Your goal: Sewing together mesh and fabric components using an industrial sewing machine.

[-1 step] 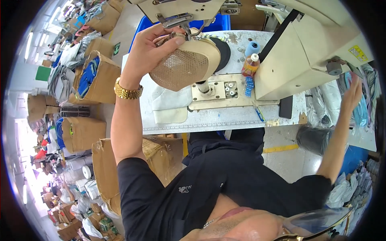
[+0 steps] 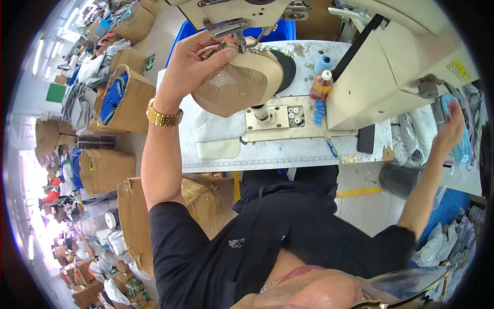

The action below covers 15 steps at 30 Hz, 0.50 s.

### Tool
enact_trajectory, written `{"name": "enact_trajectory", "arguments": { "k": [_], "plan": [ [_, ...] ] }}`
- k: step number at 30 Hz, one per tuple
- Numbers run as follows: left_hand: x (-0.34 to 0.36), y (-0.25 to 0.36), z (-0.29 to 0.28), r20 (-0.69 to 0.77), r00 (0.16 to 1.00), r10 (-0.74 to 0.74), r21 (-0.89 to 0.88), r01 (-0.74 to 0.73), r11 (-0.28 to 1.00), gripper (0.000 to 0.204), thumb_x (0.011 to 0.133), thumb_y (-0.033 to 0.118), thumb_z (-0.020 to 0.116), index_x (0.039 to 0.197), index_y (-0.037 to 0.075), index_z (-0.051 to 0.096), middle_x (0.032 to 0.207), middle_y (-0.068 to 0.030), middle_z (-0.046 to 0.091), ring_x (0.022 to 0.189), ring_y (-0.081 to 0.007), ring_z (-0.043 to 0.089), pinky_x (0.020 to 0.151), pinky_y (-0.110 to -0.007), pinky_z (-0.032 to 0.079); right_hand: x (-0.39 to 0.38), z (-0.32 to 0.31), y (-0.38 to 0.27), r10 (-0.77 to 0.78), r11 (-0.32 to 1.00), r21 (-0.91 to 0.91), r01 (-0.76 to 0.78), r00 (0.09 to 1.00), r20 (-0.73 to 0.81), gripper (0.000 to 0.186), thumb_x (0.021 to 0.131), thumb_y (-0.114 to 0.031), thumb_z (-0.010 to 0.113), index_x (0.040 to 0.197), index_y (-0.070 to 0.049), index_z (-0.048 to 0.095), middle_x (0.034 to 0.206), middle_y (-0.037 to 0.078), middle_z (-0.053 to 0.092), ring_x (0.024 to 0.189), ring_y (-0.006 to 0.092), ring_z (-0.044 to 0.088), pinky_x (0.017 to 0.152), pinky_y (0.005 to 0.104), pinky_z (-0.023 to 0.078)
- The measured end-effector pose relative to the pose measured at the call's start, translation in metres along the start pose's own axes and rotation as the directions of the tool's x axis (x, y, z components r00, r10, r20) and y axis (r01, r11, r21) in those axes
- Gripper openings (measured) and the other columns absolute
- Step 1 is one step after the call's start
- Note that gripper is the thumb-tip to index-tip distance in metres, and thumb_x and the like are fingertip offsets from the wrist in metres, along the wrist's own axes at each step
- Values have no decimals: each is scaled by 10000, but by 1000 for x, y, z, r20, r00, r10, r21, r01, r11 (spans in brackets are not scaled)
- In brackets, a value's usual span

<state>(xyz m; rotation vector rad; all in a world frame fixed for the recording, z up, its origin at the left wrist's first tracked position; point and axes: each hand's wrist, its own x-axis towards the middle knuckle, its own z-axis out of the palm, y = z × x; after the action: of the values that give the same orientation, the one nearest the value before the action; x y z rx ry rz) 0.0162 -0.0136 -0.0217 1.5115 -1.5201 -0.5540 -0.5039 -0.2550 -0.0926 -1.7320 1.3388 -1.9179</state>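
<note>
A beige mesh cap with a dark brim sits over the post of a cream sewing machine. My left hand pinches the cap's edge between thumb and fingers, right beside the presser foot. That hand stays on the cap's left side. Far to the right, my right hand is raised just past the machine's knob, its fingers pointing up and a little blurred. Nothing shows in it.
On the table stand a capped bottle and a blue thread cone. Pale fabric pieces lie at the left, a dark phone-like slab at the right. A blue bin is behind; cardboard boxes stand left.
My right hand has shifted slightly down and away from the machine's knob. My left hand and the cap look the same.
</note>
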Motion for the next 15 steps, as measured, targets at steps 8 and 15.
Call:
{"name": "enact_trajectory", "arguments": {
  "k": [8,15],
  "plan": [
    [-15,7,9,-190,877,442,675,-210,707,261,776,142,790,1006,45,714,950,-58,701,881,-171,642,755,-299,515,-184,142,-184,-248,815,479,-328,549,798,311,960,-211,590,1180,4,635,1034,94,684,974,168,635,815,324,517],
    [-38,5,58,-335,738,586,697,-224,681,206,750,80,776,948,52,725,961,-69,698,880,-242,652,769,-336,528,-206,208,-212,-146,558,400,-727,389,910,277,941,-254,652,1035,5,685,800,-7,661,655,7,564,556,175,475]
  ]
}}
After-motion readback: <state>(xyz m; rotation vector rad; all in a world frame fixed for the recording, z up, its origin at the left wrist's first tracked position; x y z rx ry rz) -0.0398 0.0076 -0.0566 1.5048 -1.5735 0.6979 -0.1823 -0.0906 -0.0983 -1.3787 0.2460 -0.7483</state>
